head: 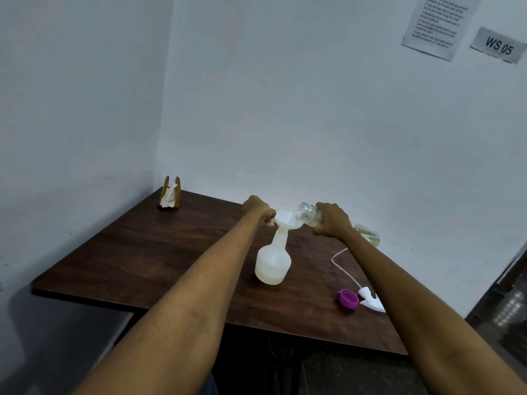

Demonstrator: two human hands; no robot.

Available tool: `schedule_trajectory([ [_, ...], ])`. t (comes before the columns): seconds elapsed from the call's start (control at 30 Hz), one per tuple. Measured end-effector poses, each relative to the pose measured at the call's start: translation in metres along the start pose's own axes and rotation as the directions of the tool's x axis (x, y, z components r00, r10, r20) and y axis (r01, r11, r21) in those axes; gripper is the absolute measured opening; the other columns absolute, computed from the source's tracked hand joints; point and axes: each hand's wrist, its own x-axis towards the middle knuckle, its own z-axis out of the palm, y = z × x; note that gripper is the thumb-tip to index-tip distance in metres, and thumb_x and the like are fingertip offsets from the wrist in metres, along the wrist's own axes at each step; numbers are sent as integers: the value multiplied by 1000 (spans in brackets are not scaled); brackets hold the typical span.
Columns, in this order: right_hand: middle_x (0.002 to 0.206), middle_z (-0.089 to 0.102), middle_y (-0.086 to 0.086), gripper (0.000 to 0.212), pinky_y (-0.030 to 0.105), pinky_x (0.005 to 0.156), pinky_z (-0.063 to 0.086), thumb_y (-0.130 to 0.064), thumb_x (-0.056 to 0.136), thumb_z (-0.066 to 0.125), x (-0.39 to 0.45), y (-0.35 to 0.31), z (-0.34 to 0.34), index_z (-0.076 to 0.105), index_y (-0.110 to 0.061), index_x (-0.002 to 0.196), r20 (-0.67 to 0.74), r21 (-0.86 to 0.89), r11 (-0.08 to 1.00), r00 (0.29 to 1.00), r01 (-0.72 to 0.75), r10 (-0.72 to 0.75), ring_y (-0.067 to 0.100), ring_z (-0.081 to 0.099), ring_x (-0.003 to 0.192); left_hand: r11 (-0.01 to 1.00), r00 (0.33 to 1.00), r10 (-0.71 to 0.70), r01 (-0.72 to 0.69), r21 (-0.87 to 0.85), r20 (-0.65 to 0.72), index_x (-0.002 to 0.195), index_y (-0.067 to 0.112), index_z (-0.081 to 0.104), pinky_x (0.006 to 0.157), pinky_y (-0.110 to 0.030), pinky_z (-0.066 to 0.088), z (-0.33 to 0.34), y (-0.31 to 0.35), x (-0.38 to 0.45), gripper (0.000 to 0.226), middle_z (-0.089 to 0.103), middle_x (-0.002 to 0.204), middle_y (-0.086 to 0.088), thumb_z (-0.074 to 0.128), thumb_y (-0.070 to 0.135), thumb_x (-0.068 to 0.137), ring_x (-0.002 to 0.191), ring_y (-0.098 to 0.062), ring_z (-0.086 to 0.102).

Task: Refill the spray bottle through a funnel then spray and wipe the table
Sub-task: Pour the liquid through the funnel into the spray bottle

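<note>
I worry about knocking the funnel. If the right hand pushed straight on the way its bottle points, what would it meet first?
Probably the funnel: the right hand tips the clear bottle leftward, mouth right at its rim. Beyond that sits the left hand gripping the funnel. Depth is unclear.

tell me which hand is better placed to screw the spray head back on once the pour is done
Right, probably. The spray head lies by the right forearm, beside the purple cap. The left hand holds the funnel; the right hand must first put down the clear bottle.
</note>
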Motion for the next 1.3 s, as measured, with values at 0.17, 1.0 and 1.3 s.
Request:
schedule_trajectory([
  [0.17,78,52,2,30,20,49,24,-10,62,69,1,2,2,45,-12,80,5,55,998,1000,-22,22,22,47,74,1000,1000,-2,2,-8,-2,67,-1,53,49,-23,54,1,-1,1,20,58,62,-13,64,-3,84,21,-6,48],
  [1.0,86,65,12,20,26,61,34,-12,69,65,-2,-2,-2,49,-10,79,-15,72,997,999,-31,32,31,58,83,1000,1000,8,-8,7,17,66,0,52,32,-18,47,-3,3,-5,20,56,60,-13,60,-7,83,19,-6,47],
  [1.3,91,64,12,28,27,62,35,-10,66,67,-3,-1,-9,44,-12,82,-1,-37,999,1000,-5,5,27,51,76,1000,1000,10,-10,5,10,66,-1,53,30,-18,47,-3,3,-5,20,56,59,-13,61,-7,83,19,-6,47],
])
